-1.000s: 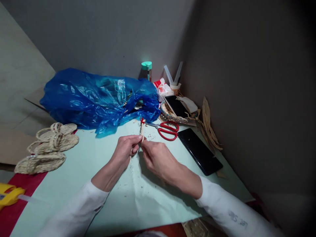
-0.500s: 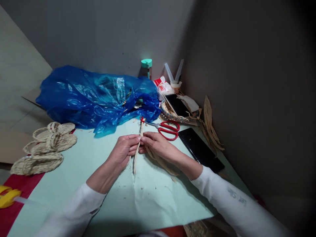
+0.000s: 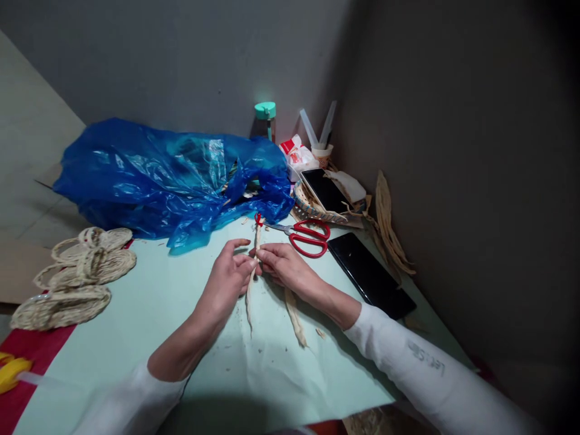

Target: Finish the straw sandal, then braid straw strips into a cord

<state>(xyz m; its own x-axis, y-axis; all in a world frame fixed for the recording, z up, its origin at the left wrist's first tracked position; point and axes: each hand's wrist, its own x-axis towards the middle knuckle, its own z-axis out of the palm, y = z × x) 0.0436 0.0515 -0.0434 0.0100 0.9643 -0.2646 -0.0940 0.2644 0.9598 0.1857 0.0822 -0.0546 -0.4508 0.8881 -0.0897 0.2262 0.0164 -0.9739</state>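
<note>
A narrow braid of pale dried husk strips point(image 3: 258, 235) runs toward me from a red tie point(image 3: 258, 219) at its far end. My left hand point(image 3: 229, 272) pinches the braid's near end between thumb and fingers, its index finger raised off it. From the other side my right hand point(image 3: 287, 266) is closed on the same spot, thumb against fingertips. One loose strip point(image 3: 249, 305) hangs down between the hands, and a wider husk strip point(image 3: 295, 317) trails from under my right hand onto the table. Red-handled scissors point(image 3: 310, 237) lie just beyond my right hand, blades toward the tie.
A blue plastic bag point(image 3: 149, 175) spreads across the back. Woven straw slippers point(image 3: 86, 266) are at the left, near yellow tape point(image 3: 13, 371). On the right are a black phone point(image 3: 367, 272), a basket point(image 3: 312, 208) holding another phone, and dried husks point(image 3: 387, 223). A green-lidded bottle point(image 3: 265, 121) stands behind.
My left index finger has lifted away from the braid. The wide strip by my right hand has swung leftward and now points toward me. The view has shifted slightly.
</note>
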